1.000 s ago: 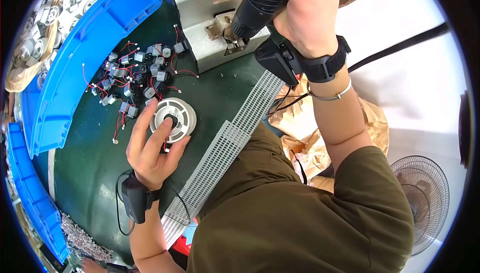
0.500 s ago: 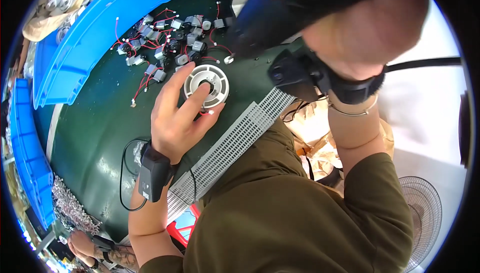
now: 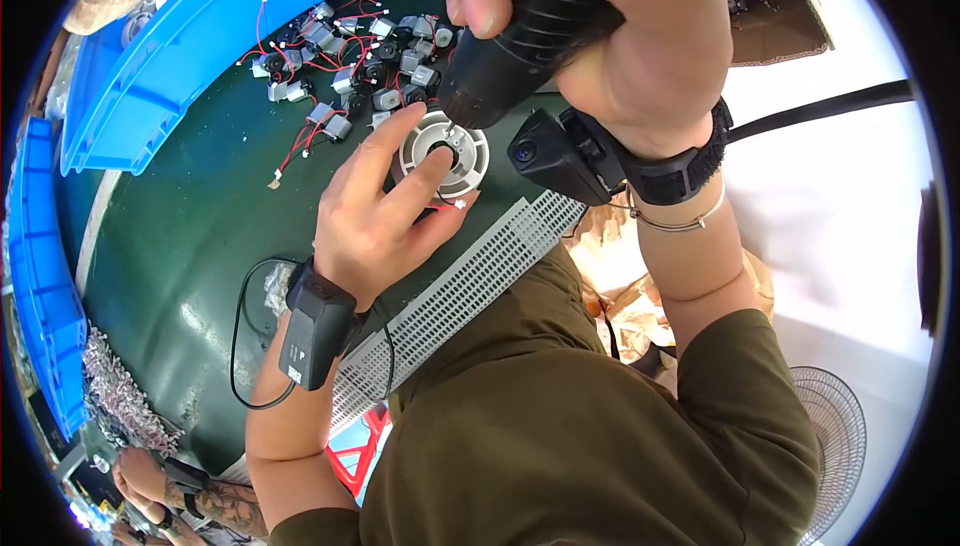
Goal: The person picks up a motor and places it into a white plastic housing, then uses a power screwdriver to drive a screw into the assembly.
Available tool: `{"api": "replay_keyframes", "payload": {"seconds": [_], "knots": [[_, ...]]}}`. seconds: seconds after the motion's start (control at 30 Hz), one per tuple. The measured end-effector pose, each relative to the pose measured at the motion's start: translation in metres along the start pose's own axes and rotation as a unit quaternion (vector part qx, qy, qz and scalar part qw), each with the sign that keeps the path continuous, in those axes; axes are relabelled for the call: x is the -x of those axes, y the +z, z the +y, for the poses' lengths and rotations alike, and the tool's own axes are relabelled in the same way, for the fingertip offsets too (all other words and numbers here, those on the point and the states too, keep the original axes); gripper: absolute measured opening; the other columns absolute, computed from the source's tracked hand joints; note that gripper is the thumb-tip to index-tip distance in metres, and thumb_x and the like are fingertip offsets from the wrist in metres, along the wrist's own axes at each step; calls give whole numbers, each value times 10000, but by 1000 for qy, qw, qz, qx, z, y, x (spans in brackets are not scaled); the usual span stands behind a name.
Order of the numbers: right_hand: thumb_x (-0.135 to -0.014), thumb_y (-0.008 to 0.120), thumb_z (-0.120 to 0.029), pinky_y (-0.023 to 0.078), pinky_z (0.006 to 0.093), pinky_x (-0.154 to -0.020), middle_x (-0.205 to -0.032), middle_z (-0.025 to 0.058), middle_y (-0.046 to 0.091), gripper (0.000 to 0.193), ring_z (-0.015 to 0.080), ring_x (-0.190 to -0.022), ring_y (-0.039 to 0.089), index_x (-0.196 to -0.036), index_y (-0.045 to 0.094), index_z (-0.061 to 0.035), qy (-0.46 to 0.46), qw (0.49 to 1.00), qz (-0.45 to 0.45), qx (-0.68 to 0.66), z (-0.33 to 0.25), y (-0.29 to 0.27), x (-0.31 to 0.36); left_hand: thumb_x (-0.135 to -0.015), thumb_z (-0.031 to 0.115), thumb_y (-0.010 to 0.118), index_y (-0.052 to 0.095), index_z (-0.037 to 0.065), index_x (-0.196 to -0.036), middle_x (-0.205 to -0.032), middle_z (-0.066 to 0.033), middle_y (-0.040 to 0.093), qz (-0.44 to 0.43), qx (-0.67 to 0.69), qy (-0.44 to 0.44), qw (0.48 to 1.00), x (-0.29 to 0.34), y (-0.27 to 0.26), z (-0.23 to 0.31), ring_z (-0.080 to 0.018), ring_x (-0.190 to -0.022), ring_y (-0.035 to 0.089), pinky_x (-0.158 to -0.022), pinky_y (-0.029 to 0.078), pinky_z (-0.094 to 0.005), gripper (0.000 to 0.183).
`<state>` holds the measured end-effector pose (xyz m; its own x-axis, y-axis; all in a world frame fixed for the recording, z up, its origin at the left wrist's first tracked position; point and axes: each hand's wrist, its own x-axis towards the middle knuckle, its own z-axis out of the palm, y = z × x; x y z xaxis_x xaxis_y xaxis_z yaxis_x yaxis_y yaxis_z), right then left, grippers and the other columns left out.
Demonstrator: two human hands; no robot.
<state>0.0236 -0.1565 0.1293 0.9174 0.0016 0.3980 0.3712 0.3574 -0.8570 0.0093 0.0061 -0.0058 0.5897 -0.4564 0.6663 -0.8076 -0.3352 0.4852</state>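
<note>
My left hand [image 3: 368, 221] is closed around a white round plastic part [image 3: 478, 153] with a spoked ring, holding it on the green work surface. The index finger lies along its far left rim, and another fingertip presses at the dark centre. A short red wire with a white connector [image 3: 460, 204] pokes out near the thumb. In my right hand [image 3: 650, 56] is a black power screwdriver [image 3: 535, 41], tilted down and left. Its tip meets the far side of the white part, over a small hole or screw; exact contact is hard to make out.
Several small motors [image 3: 345, 76] with red wires lie beyond my left hand. Blue bins [image 3: 215, 41] line the far left. A perforated grey strip [image 3: 450, 291] edges the table before me. A black cable [image 3: 820, 111] runs from my right wrist. A co-worker's hand [image 3: 140, 476] shows lower left.
The screwdriver has come down and left, its tip now on the white part. My left hand and that part appear slightly further right in the picture, as the view has shifted.
</note>
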Motion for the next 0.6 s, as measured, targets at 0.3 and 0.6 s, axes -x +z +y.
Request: {"api": "replay_keyframes", "payload": {"seconds": [0.3,0.6], "knots": [[-735,646,82,454,225,-509,-706,67,602,459,116,-544,563,-1154,458,73,36,992,34,113,1,5,-1,-592,129,803,648,37,-886,-1139,-177,574,-11,-11,-15,1000,0,-1,1,-275,-837,646,-663,550,-330,345],[-729,645,90,457,221,-520,-714,65,603,460,110,-557,566,-1150,458,78,64,988,19,140,-2,8,4,-595,138,799,653,42,-894,-1143,-171,573,-7,-10,-3,1000,-2,-2,0,-272,-845,647,-676,547,-329,346]]}}
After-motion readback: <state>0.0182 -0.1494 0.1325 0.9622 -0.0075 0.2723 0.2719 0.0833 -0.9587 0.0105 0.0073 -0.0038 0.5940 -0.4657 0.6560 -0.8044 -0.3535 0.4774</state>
